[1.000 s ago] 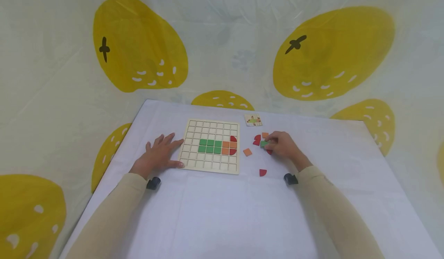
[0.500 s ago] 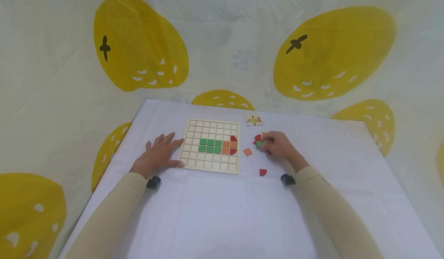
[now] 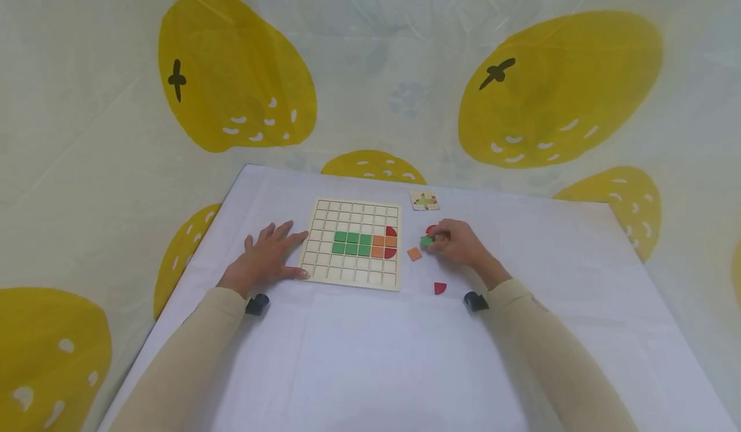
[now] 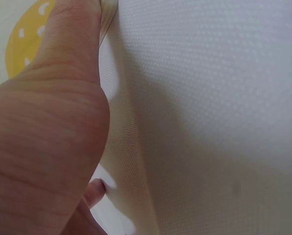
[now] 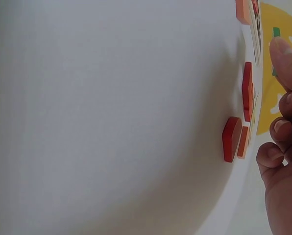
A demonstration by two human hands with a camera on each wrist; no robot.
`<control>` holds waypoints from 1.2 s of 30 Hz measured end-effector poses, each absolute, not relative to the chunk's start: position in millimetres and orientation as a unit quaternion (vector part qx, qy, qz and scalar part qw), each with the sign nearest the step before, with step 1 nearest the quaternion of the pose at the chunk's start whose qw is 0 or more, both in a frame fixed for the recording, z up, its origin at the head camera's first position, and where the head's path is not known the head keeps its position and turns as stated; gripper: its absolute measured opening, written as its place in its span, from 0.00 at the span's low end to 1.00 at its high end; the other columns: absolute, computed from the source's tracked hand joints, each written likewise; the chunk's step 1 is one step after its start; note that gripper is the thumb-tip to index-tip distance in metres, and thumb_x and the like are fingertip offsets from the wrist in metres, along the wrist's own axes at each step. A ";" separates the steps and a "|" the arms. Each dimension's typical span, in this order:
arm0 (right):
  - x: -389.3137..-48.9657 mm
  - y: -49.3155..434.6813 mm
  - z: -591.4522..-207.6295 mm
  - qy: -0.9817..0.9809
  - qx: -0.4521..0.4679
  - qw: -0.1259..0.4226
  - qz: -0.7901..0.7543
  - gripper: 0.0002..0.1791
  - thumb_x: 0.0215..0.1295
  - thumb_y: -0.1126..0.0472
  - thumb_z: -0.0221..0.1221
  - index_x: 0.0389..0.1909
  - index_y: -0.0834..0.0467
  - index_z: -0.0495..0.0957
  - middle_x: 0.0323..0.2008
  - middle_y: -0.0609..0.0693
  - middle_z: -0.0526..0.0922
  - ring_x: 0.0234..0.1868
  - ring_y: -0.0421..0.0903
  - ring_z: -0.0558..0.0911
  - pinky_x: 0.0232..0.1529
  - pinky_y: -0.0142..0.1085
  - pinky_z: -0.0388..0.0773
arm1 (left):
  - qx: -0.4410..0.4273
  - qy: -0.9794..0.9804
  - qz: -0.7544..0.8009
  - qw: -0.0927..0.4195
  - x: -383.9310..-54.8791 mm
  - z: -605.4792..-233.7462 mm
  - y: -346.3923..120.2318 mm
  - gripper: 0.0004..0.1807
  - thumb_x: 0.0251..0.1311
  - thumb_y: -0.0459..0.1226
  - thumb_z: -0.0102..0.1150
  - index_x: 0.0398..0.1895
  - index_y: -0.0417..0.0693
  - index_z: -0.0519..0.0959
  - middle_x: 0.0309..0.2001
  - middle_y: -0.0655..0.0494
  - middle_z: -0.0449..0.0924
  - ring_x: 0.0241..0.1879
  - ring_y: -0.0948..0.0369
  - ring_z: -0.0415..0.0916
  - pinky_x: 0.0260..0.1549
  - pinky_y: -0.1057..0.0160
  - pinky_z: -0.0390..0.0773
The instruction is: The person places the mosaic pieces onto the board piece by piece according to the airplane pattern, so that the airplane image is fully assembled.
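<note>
In the head view my right hand (image 3: 460, 244) pinches a green square tile (image 3: 426, 241) between thumb and finger. The right wrist view shows this green tile (image 5: 277, 32) lifted off the table, its other fingers curled. My left hand (image 3: 262, 255) lies with fingers spread, thumb and a fingertip touching the left edge of a pale wooden grid board (image 3: 350, 276). Several green tiles (image 3: 351, 243) form two rows on the board. To their right sit orange tiles (image 3: 377, 246) and two red quarter-round pieces (image 3: 390, 231).
A loose orange tile (image 3: 414, 254) and a red quarter-round piece (image 3: 440, 288) lie right of the board. More red pieces (image 5: 231, 139) and an orange tile (image 5: 243, 142) lie below my right hand. A small pattern card (image 3: 424, 200) rests near the table's back edge.
My right hand has moved left with the green tile, away from the loose pieces and nearer the board. My left hand stays at the board's left edge.
</note>
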State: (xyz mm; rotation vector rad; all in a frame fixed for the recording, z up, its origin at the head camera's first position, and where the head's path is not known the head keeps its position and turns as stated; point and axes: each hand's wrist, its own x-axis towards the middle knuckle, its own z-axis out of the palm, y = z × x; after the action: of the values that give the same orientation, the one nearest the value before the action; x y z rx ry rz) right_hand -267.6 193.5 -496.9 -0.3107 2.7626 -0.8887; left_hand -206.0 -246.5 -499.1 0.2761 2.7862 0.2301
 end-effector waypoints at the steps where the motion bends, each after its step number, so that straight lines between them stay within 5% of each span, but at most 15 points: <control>1: -267.2 192.6 -496.3 0.940 -0.109 0.111 -0.304 0.15 0.65 0.60 0.71 0.51 0.58 0.86 0.44 0.55 0.84 0.49 0.52 0.78 0.50 0.42 0.80 | 0.098 0.978 0.082 0.165 -206.2 -499.0 -246.6 0.56 0.53 0.71 0.65 0.84 0.73 0.52 0.87 0.49 0.40 0.83 0.32 0.38 0.69 0.16 0.44; 36: -253.3 150.2 -486.9 0.925 -0.147 0.123 -0.328 0.13 0.65 0.60 0.69 0.49 0.54 0.88 0.37 0.51 0.79 0.45 0.50 0.76 0.43 0.39 0.76 | 0.104 0.977 0.094 0.163 -207.4 -498.8 -246.8 0.55 0.55 0.70 0.66 0.84 0.71 0.54 0.87 0.47 0.40 0.83 0.31 0.38 0.69 0.16 0.45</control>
State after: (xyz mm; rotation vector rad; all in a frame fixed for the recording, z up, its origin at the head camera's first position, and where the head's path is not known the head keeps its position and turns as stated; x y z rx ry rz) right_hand -253.3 150.2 -486.9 -0.4301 2.6981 -0.9568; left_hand -207.4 -246.8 -498.8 0.2966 2.7866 0.2674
